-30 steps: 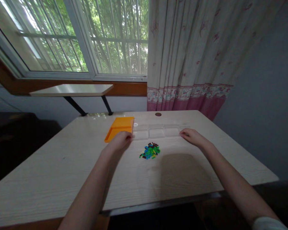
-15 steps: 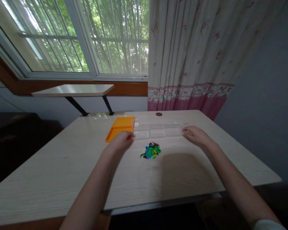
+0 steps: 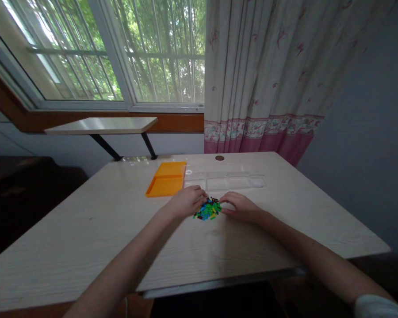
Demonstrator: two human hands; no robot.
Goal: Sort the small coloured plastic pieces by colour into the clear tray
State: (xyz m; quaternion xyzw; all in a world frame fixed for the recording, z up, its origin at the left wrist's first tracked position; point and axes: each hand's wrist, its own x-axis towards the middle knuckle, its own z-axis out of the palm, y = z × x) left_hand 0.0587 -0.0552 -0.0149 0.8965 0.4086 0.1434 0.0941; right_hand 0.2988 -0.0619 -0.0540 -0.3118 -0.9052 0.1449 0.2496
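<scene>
A small heap of tiny toy bricks (image 3: pixel 208 210) in green, blue, yellow and dark brown lies mid-table. At its left and back edge is my left hand (image 3: pixel 187 201), fingers loosely curved and partly hidden, nothing visible in its grasp. On the opposite side, my right hand (image 3: pixel 241 207) has thumb and fingers apart, fingertips at the heap's right edge. Just behind the heap sits a clear plastic tray (image 3: pixel 227 181) divided into compartments. To its left, an open orange case (image 3: pixel 166 176) lies flat, close to the tray's left end.
The pale wooden table (image 3: pixel 96 238) has a round brown grommet (image 3: pixel 220 157) near its back edge. A raised shelf (image 3: pixel 106 125) on black legs stands at the back left. Behind are a barred window (image 3: pixel 166 53) and a floral curtain (image 3: pixel 252 79).
Both hands have left the two ends of the clear tray and come nearer to me and inward, to either side of the brick heap. The tray now rests with its right end uncovered.
</scene>
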